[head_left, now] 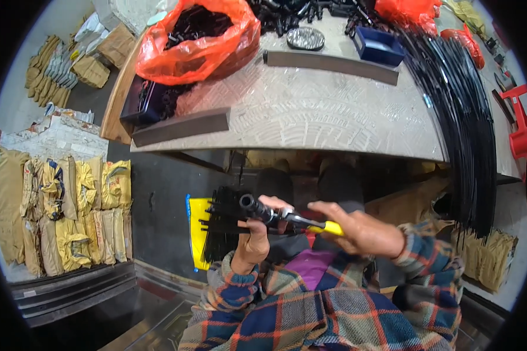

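My left hand [253, 244] is closed round a black tubular part [253, 206] whose round, hollow end faces up and away from me. My right hand [366, 230] grips pliers [332, 227] with yellow handles. Their metal jaws reach left to the black part, close by my left fingers; whether they bite on it I cannot tell. Both hands are above my lap, in front of the table's near edge. Left of my left hand, a bunch of thin black rods [218, 227] sticks out beside a yellow packet [199, 225].
On the table [334, 126] stand an orange-red plastic bag [240, 44] of black parts, a blue box [379, 47], a round tin [305, 38] and two dark bars [334, 66]. Long black rods [465, 134] hang over its right edge. Yellow and brown sacks [79, 216] lie at left.
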Demonstrator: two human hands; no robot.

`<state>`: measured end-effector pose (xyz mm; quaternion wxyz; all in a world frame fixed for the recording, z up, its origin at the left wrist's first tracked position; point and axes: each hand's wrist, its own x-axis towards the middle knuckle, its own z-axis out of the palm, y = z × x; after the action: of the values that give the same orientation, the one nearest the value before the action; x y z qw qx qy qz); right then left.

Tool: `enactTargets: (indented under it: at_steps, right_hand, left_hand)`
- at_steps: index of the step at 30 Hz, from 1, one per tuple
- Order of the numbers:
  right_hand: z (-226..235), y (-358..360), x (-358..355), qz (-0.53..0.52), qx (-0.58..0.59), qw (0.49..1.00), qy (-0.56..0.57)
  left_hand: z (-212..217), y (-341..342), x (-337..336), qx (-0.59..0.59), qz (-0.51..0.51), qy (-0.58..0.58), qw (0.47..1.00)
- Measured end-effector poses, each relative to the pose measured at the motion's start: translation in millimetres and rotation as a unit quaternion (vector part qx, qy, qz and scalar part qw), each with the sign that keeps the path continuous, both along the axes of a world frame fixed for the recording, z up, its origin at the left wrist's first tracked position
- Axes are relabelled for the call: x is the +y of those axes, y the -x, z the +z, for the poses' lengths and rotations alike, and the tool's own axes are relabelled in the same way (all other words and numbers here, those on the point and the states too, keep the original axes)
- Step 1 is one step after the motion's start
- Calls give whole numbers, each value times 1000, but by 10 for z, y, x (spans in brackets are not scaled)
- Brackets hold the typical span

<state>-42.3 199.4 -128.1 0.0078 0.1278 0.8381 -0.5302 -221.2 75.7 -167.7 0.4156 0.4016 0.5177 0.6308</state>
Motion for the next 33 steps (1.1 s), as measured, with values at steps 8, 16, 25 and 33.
enactTargets:
  at_steps: [8, 16, 25, 33]
  right_hand:
    - [-212, 195, 370, -171, 222, 956, -87]
    - [-19, 1120, 2357, -425, 83, 838, -332]
    - [-219, 1727, 2579, -314, -44, 793, -520]
    - [-8, 1663, 2559, -332, 6, 809, -485]
  left_hand:
    - [-208, 26, 241, 5, 141, -66, 988]
    - [-234, -124, 136, 57, 43, -39, 997]
    - [-341, -169, 78, -39, 48, -35, 997]
    - [-418, -101, 112, -12, 61, -51, 997]
